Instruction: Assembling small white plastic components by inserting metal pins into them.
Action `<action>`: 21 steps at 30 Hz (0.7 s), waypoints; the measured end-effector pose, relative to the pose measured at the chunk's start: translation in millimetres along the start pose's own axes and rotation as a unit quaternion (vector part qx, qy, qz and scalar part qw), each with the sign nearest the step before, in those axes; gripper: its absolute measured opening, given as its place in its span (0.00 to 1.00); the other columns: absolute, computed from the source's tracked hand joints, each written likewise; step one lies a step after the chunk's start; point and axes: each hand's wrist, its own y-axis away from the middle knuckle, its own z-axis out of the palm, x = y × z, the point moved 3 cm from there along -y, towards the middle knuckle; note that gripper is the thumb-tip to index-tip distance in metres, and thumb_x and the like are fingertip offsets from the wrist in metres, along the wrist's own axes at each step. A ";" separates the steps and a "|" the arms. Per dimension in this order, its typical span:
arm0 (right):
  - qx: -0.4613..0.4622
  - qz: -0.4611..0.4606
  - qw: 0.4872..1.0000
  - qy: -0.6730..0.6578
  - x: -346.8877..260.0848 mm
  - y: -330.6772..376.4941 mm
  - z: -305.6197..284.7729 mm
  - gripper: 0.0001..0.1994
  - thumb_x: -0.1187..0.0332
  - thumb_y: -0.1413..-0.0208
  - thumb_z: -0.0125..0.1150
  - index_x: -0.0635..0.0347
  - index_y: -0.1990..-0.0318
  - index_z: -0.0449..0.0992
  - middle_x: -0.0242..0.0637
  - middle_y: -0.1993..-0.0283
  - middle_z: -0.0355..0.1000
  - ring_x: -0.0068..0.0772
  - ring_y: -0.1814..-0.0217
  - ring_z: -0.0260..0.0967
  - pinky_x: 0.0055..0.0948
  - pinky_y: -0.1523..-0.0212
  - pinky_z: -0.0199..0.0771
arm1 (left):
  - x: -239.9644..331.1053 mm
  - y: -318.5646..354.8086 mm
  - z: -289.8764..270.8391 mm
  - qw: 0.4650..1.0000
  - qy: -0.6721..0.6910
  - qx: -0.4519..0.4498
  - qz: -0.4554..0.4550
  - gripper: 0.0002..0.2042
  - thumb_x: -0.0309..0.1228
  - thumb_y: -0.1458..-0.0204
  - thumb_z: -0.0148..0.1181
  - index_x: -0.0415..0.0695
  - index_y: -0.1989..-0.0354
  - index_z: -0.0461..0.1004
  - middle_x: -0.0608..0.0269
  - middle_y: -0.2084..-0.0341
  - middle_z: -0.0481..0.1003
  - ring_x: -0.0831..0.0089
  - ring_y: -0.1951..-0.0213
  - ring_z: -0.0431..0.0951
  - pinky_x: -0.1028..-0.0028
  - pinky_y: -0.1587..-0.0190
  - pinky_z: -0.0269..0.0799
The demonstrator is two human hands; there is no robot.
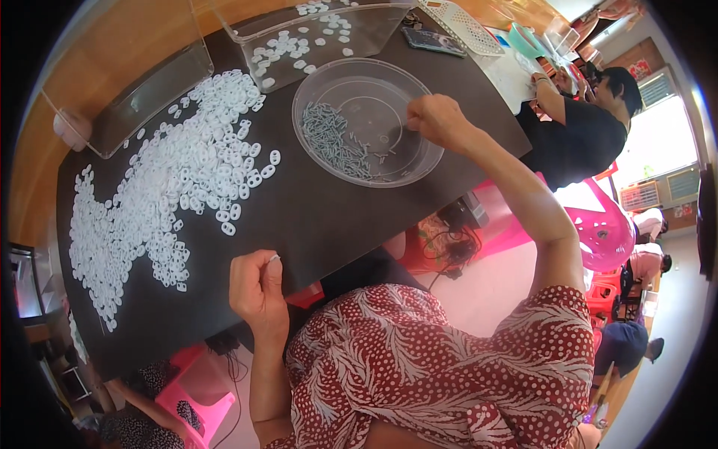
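At the table's near edge, my left hand [258,292] is closed, thumb against forefinger, pinching a small white piece [274,257] that shows only as a sliver. My right hand [441,122] is curled closed over the right rim of a round clear plastic tub [430,159]; whatever its fingertips may hold is hidden. Inside the tub, small grey screw-like pins [327,138] are heaped toward the left. A wide spread of white oval plastic pieces [194,168], each with two holes, covers the left part of the dark table [299,217].
Behind the tub stands a clear rectangular bin [366,30] with more white pieces, and another clear bin [149,97] is at the far left. A phone [434,41] lies beyond the tub. Another person [591,127] sits at right; a pink stool [213,408] is below left.
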 end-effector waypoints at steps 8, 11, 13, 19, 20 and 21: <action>-0.003 0.029 1.000 0.013 -4.3 -11.7 14.9 0.06 0.70 0.57 0.55 0.62 0.76 0.77 0.51 0.72 0.73 0.54 0.64 0.72 0.45 0.64 0.71 | -3.0 0.0 -0.3 1.000 0.012 0.002 0.001 0.05 0.25 0.47 0.59 0.37 0.69 0.72 0.68 0.75 0.67 0.81 0.74 0.64 0.82 0.72 0.59; -0.007 0.041 0.999 -0.034 -1.5 -13.5 15.6 0.07 0.69 0.57 0.54 0.63 0.76 0.76 0.52 0.72 0.73 0.55 0.64 0.72 0.45 0.64 0.71 | -4.1 1.1 -1.1 1.000 0.018 0.005 0.005 0.05 0.25 0.47 0.59 0.37 0.69 0.72 0.68 0.75 0.67 0.81 0.74 0.64 0.82 0.72 0.59; -0.004 0.041 0.998 -0.045 -1.8 -13.7 16.9 0.08 0.69 0.58 0.54 0.63 0.75 0.76 0.53 0.73 0.72 0.56 0.65 0.71 0.45 0.64 0.71 | -4.9 2.6 -2.6 1.000 0.022 0.008 0.002 0.05 0.26 0.47 0.59 0.37 0.69 0.72 0.69 0.76 0.66 0.82 0.74 0.63 0.83 0.72 0.59; 0.050 0.019 0.989 -0.136 -40.1 7.6 2.3 0.06 0.71 0.54 0.55 0.64 0.69 0.73 0.49 0.74 0.72 0.47 0.71 0.71 0.37 0.68 0.70 | -13.2 1.7 -7.9 0.981 0.165 0.017 -0.102 0.02 0.22 0.48 0.59 0.36 0.69 0.73 0.71 0.75 0.69 0.84 0.73 0.65 0.83 0.70 0.60; 0.043 0.007 0.989 -0.141 -59.4 13.9 -3.6 0.06 0.71 0.54 0.55 0.64 0.69 0.73 0.49 0.74 0.72 0.47 0.71 0.71 0.37 0.68 0.70 | -18.6 2.0 -6.8 0.962 0.226 0.030 -0.151 0.02 0.20 0.49 0.58 0.35 0.68 0.74 0.67 0.74 0.72 0.83 0.72 0.69 0.83 0.69 0.64; 0.056 -0.004 0.976 -0.209 -81.8 21.3 -11.6 0.05 0.73 0.53 0.56 0.64 0.69 0.73 0.46 0.74 0.71 0.40 0.72 0.70 0.34 0.69 0.69 | -15.7 0.9 -9.5 0.945 0.272 0.039 -0.179 0.03 0.20 0.49 0.58 0.35 0.67 0.74 0.66 0.74 0.73 0.82 0.71 0.71 0.82 0.68 0.66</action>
